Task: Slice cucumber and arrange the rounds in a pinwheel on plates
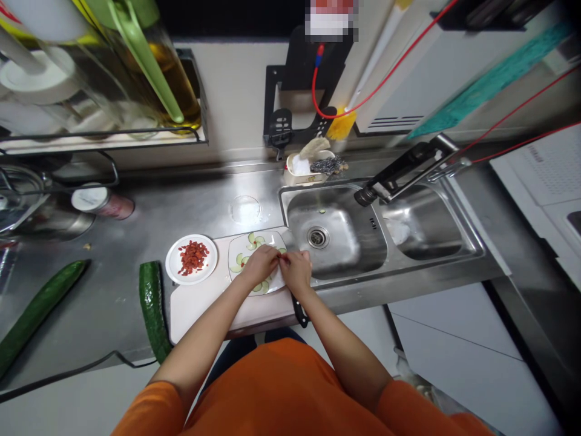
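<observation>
My left hand (263, 264) and my right hand (297, 272) meet over the right part of a squarish plate (276, 281). Their fingertips are pinched together around a small red goji berry (282, 256), partly covered by the fingers. Thin cucumber slices (255, 241) lie on the plate in curved fans, some with a red bit beside them. My hands hide some of the slices. Left of this plate, a round white plate (172, 260) holds a heap of red goji berries (194, 257).
Beneath the squarish plate is a pale cutting board (200, 312), with a black knife handle (300, 313) at its right end. A cut cucumber (152, 303) and a longer cucumber (40, 309) lie leftward. The double sink (336, 242) is on the right, its black faucet (399, 169) above.
</observation>
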